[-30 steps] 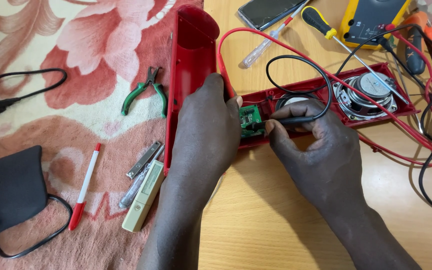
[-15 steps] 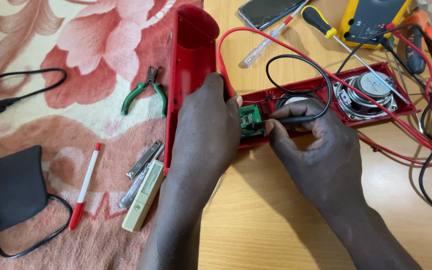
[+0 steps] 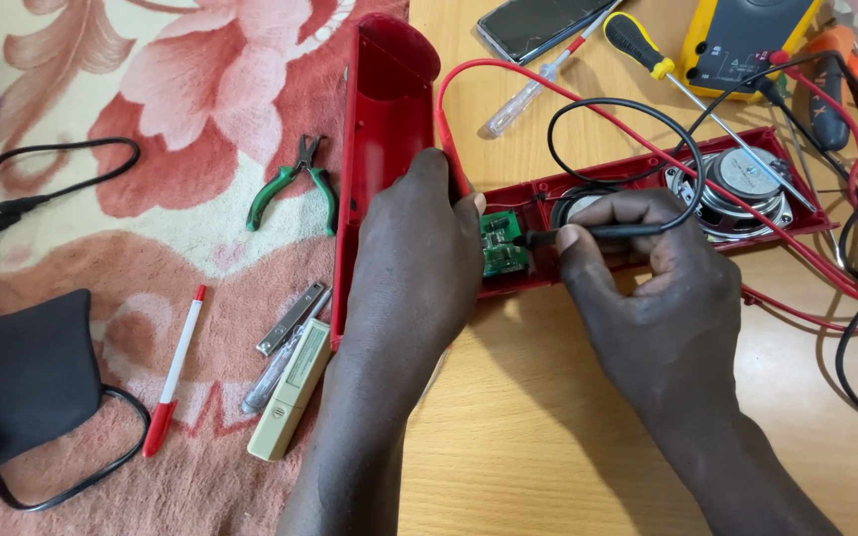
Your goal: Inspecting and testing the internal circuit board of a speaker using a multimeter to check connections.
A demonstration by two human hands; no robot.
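An opened red speaker case lies on the wooden table, its long cover [image 3: 386, 129] set upright beside the base tray [image 3: 647, 184]. My left hand [image 3: 419, 263] rests over the tray's left end, fingers pressed against the case beside a small green circuit board [image 3: 501, 244]. My right hand [image 3: 652, 288] pinches a black test probe [image 3: 588, 234] whose tip touches the green board. A round speaker driver [image 3: 742, 189] sits in the tray's right end. Red and black leads [image 3: 628, 109] loop over the case.
A yellow multimeter [image 3: 747, 40], a phone [image 3: 538, 22] and two screwdrivers [image 3: 692, 94] lie at the back. On the floral cloth lie green pliers [image 3: 295, 179], a red pen [image 3: 173, 382], a nail clipper [image 3: 290, 318], a beige tester [image 3: 290, 392] and a black pouch [image 3: 17, 382].
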